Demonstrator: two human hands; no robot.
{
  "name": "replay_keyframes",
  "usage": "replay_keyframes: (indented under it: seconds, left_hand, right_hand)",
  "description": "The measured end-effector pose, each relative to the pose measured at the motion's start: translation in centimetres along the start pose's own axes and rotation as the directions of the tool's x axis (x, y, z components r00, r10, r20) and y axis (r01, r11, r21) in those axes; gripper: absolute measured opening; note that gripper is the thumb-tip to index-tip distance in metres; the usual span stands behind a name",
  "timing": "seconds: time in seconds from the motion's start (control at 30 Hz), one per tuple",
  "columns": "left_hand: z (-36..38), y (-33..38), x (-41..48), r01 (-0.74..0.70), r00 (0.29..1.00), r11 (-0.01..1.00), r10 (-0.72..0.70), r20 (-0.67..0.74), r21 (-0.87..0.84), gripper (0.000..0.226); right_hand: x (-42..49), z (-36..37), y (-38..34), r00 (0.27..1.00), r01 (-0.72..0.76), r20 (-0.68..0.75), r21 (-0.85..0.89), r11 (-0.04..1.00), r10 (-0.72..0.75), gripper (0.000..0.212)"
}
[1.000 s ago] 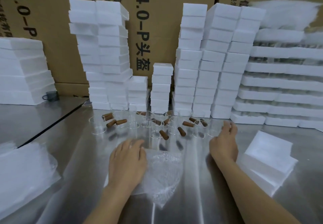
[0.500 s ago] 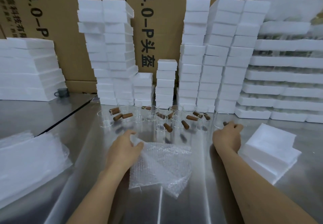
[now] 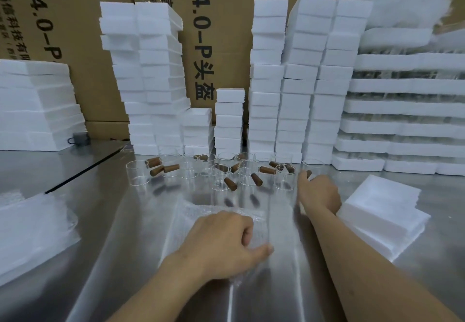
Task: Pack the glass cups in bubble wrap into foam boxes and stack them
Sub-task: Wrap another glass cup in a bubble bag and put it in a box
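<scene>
Right hand (image 3: 318, 192) is reaching forward to the right end of the row of glass cups (image 3: 221, 177), which are standing upright on the tabletop (image 3: 120, 221) in front of the foam box stacks (image 3: 269, 82). End cup (image 3: 313, 167) is sitting just beyond the raised fingertip (image 3: 303, 174), touching or nearly so, with a brown scrap of its handle (image 3: 309, 172) showing beside that finger. The other fingers are hiding behind the back of the hand, so I cannot tell whether this grip is open or closing round the glass. Left hand (image 3: 226, 240) is lying nearer the body, well apart from the cups, with fingers curled and thumb stretched out, gripping the bubble wrap (image 3: 208, 211) sheet that is lying flat on the tabletop. Judging: the right hand is plainly the nearer one. The cup's long axis is running vertical, and the sheet is waiting back and to the left of it, so the carry is looking like a short pull toward the body with a tip onto its side.
</scene>
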State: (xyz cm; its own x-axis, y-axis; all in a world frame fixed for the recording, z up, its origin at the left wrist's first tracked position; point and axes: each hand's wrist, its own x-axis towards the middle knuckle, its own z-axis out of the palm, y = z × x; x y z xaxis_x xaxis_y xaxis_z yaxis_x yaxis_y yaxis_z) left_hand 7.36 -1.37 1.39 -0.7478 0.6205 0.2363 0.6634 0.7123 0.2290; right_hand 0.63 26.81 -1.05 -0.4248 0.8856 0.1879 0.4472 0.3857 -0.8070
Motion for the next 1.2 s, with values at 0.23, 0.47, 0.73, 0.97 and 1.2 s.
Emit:
replay_keyframes:
  seconds: [0.23,0.47,0.73,0.97,1.2]
  left_hand:
    - [0.3,-1.1,0.8,-0.022,1.0,0.996,0.022,0.0,-0.081,0.033]
    - [-0.2,-1.3,0.6,-0.004,0.992,0.998,0.012,0.124,-0.069,0.053]
    - [-0.1,-2.2,1.0,-0.004,0.992,0.958,0.04,0.118,-0.286,0.026]
    - [0.5,-3.2,2.0,0.005,0.988,0.856,-0.083,-0.127,-0.517,0.019]
    - [1.0,-3.7,2.2,0.025,0.992,0.904,-0.077,-0.104,-0.427,0.018]
  right_hand:
    - [0.3,-0.3,-0.4,1.0,0.023,0.019,0.001,1.0,-0.023,0.046]
    - [-2.6,-2.7,0.5,1.0,-0.002,0.015,0.176,0.984,-0.001,0.045]
    - [-8.4,-6.5,2.6,1.0,0.008,0.022,0.319,0.948,-0.016,0.043]
    - [-10.3,-7.9,2.6,0.986,-0.135,0.154,0.518,0.845,0.062,0.044]
    - [-12.4,-9.8,-1.4,0.846,-0.307,0.474,0.807,0.504,-0.245,0.023]
